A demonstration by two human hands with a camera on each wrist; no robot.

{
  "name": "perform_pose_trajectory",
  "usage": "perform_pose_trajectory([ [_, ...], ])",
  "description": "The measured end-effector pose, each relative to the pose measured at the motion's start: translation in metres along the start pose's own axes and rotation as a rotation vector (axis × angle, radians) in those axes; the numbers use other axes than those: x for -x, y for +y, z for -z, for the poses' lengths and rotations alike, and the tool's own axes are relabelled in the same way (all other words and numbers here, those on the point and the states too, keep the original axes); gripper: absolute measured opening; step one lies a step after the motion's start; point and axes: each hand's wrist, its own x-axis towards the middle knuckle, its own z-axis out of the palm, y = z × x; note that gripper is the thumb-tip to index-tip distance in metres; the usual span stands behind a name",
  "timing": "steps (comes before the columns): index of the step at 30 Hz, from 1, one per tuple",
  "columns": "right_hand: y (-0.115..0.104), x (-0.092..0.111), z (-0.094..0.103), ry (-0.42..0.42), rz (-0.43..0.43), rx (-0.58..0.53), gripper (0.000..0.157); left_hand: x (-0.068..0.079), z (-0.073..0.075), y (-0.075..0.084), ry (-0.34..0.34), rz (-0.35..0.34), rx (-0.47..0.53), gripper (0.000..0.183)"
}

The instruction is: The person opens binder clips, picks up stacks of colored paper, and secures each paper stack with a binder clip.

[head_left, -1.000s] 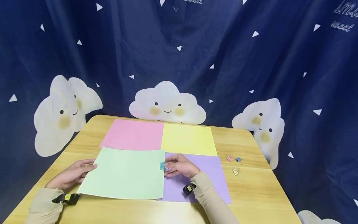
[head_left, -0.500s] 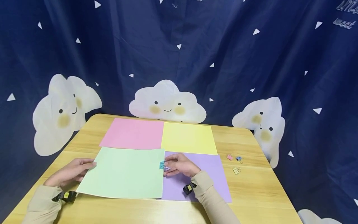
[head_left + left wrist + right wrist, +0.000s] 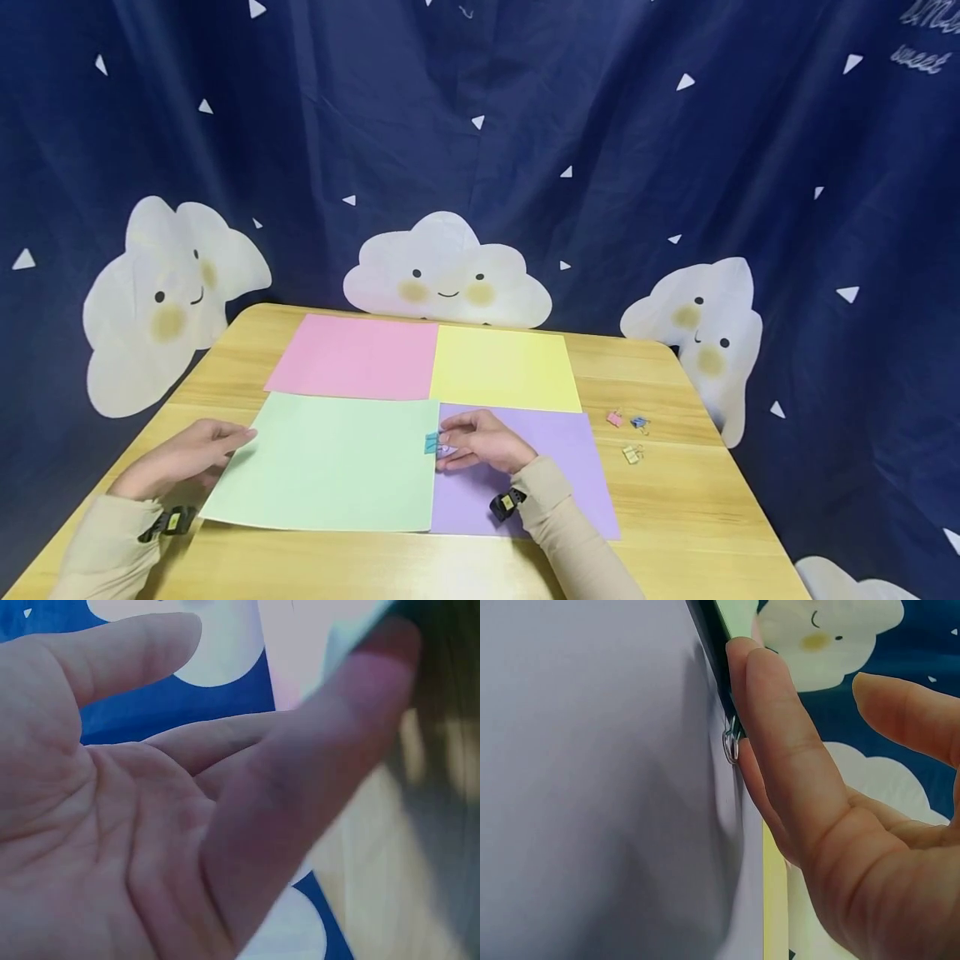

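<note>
A pale green sheet (image 3: pixel 330 462), slightly bowed, lies left of a purple sheet (image 3: pixel 547 467). My left hand (image 3: pixel 183 458) is at the green sheet's left edge. In the left wrist view a straight finger (image 3: pixel 330 750) reaches that edge, apart from the digit above it. On the green sheet's right edge sits a teal binder clip (image 3: pixel 431 442). My right hand (image 3: pixel 487 443) touches this edge beside the clip with extended fingers. A silver clip handle (image 3: pixel 731 742) shows just below the fingertips in the right wrist view, the upper digit standing well apart.
Behind lie a pink sheet (image 3: pixel 356 357) and a yellow sheet (image 3: pixel 504 368). To the right on the wooden table (image 3: pixel 675 517) are a pink binder clip (image 3: pixel 615 419), a blue binder clip (image 3: pixel 639 422) and a yellow binder clip (image 3: pixel 632 455). A navy curtain (image 3: pixel 600 125) hangs behind.
My left hand has shifted slightly left and its visible fingertip now overlaps the sheet's left edge. The green sheet has moved a little left; the right hand stays by the teal clip.
</note>
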Motion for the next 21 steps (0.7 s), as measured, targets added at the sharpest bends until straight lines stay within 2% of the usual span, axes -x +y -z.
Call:
perform_pose_trajectory([
  [3, 0.000, 0.000, 0.000, -0.002, -0.002, -0.009, 0.046, 0.004, 0.000, 0.004, -0.007, 0.010, -0.018, 0.068],
  [10, -0.001, 0.000, 0.000, 0.002, 0.006, -0.009, 0.045, 0.008, 0.002, 0.011, 0.052, 0.038, -0.137, 0.074],
  [21, -0.002, 0.006, 0.007, 0.016, 0.020, -0.014, 0.049, 0.005, 0.008, 0.007, 0.056, 0.064, -0.141, 0.081],
])
